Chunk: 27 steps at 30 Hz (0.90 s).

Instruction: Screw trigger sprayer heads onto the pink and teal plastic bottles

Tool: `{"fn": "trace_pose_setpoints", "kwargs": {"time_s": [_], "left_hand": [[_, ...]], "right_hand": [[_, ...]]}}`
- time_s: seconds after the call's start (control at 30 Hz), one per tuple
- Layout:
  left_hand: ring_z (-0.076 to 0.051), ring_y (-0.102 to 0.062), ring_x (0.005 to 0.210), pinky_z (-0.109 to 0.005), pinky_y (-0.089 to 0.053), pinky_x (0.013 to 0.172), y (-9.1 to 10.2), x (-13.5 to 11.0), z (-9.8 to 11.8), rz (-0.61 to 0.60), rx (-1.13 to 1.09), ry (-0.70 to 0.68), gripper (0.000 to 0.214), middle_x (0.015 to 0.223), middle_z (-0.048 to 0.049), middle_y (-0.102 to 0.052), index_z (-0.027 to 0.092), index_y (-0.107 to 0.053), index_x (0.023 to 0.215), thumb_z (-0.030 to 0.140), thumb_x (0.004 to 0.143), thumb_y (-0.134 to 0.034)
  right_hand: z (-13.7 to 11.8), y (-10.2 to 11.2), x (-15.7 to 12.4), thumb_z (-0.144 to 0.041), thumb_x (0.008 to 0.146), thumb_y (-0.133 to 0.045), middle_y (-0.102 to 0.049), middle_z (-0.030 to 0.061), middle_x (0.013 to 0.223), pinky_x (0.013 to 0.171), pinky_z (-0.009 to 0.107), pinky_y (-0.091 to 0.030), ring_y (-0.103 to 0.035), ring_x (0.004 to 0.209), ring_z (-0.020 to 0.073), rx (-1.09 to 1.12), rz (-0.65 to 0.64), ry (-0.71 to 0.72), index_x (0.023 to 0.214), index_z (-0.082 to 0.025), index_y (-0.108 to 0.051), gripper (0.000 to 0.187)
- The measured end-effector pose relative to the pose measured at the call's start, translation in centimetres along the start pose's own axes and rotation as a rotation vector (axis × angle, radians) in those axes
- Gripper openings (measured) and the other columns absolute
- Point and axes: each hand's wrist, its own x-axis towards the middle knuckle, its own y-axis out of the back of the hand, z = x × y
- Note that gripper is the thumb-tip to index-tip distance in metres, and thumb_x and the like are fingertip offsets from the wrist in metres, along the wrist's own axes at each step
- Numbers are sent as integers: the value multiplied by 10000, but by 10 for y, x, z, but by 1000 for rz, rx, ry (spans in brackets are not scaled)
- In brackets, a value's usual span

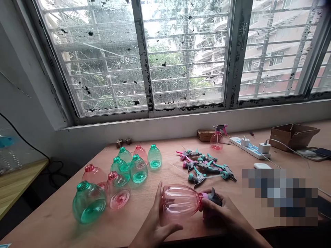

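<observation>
A clear pink spray bottle (179, 200) lies sideways near the table's front edge, its base toward the left. My right hand (216, 208) is closed around its pink collar and the dark trigger head (214, 197). At the bottle's base is my left hand (157, 217), fingers stretched out and thumb apart; whether its palm touches the base I cannot tell. Beyond the bottle lies a loose pile of trigger sprayers (207, 167) in grey, teal and pink. To the left stand several uncapped green bottles (89, 203) and pink bottles (118, 191).
An upright pink spray bottle (216, 140) with its sprayer fitted stands at the back. Right of it are a power strip (249, 148) with chargers and cables, an open cardboard box (293, 137) and a white case (262, 166). A barred window (186, 62) rises behind the table.
</observation>
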Motion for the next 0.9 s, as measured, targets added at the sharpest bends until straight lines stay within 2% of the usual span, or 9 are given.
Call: {"fn": "trace_pose_setpoints", "kwargs": {"time_s": [0.07,0.13,0.2,0.3,0.37,0.5,0.63,0.77,0.9], "left_hand": [[-354,-377,1420,-502,-241,1204,0,1,-1,-14,-56,14,1169,1598,-146,-317,268,-24,1578,391,738,-827],[-358,-319,1452,-496,-230,1211,0,2,-1,-7,-58,14,1103,1610,-138,-295,259,-92,1577,406,753,-810],[-344,-295,1464,-484,-223,1216,0,2,2,12,-16,-2,1052,1579,-117,-361,273,-109,1575,384,780,-790],[-321,-425,1386,-471,-274,1194,-1,1,7,8,33,-15,1057,1466,-100,-505,299,-44,1575,341,808,-769],[-322,-481,1336,-475,-296,1178,-2,0,8,-7,40,-5,1136,1438,-107,-525,297,-4,1574,318,771,-807],[-335,-303,1456,-466,-184,1222,0,0,5,-10,-16,15,1206,1574,-107,-363,278,-2,1576,316,720,-851],[-342,-354,1433,-484,-239,1208,1,2,2,-97,-131,24,1134,1613,-115,-288,267,-3,1576,394,777,-796],[-352,-276,1473,-494,-220,1218,2,1,1,-82,-131,0,1089,1644,-104,-210,281,-80,1574,449,769,-794],[-351,-316,1459,-504,-237,1211,2,-1,4,-75,-92,23,994,1646,-121,-202,266,-103,1574,488,829,-721]], "right_hand": [[1,1,0,-556,754,-779,-742,35,715,586,273,-559,-685,590,179,-15,-5,11,924,-161,-673,443],[1,1,0,-554,760,-775,-746,40,716,584,270,-557,-687,592,180,-21,-7,13,929,-157,-675,443],[1,2,1,-551,759,-777,-747,41,724,586,267,-555,-688,598,181,-12,-6,5,931,-156,-674,443],[0,1,0,-559,743,-786,-744,38,720,584,268,-557,-688,595,181,14,0,-4,919,-155,-674,455],[-1,0,-1,-562,732,-796,-743,34,701,587,264,-562,-686,593,177,31,9,-13,915,-153,-676,464],[-2,-1,-2,-555,703,-824,-741,23,668,580,250,-564,-680,585,166,50,22,-38,921,-149,-691,480],[-2,-1,-2,-539,688,-840,-739,23,666,578,241,-564,-676,578,158,59,32,-50,874,-144,-721,452],[0,0,0,-537,676,-849,-737,18,664,576,258,-570,-677,568,165,77,32,-45,992,-148,-731,515],[2,1,1,-546,696,-829,-740,30,685,573,262,-572,-677,563,167,69,17,-27,940,-144,-736,480]]}}
